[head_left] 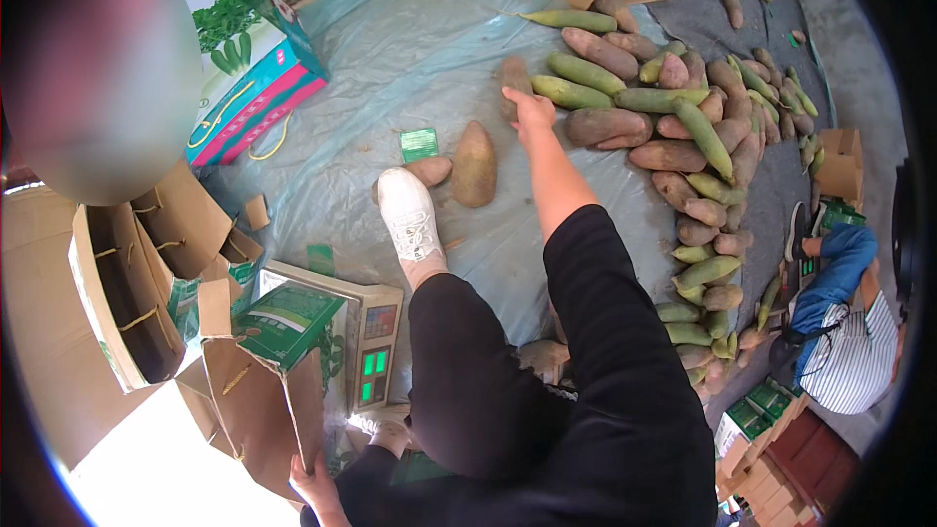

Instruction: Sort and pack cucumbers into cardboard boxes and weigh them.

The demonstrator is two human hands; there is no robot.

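Note:
My right hand [532,115] reaches forward and is closed around a brownish sweet potato [514,81] at the left edge of the pile. Low in the view, my left hand [314,488] grips the edge of an open carton [264,410] with cord handles and a green printed flap. The carton stands at a weighing scale [377,322] with lit green digits; how much of it rests on the scale is hidden. Two more sweet potatoes, one upright-looking [474,166] and one partly behind my white shoe [408,210], lie on the plastic sheet.
A long pile of sweet potatoes [607,127] and green radishes [703,137] runs down the right. Open cartons [127,283] and a printed gift box [259,68] stand left. A blurred round shape covers the upper left. Another person [839,332] crouches at far right.

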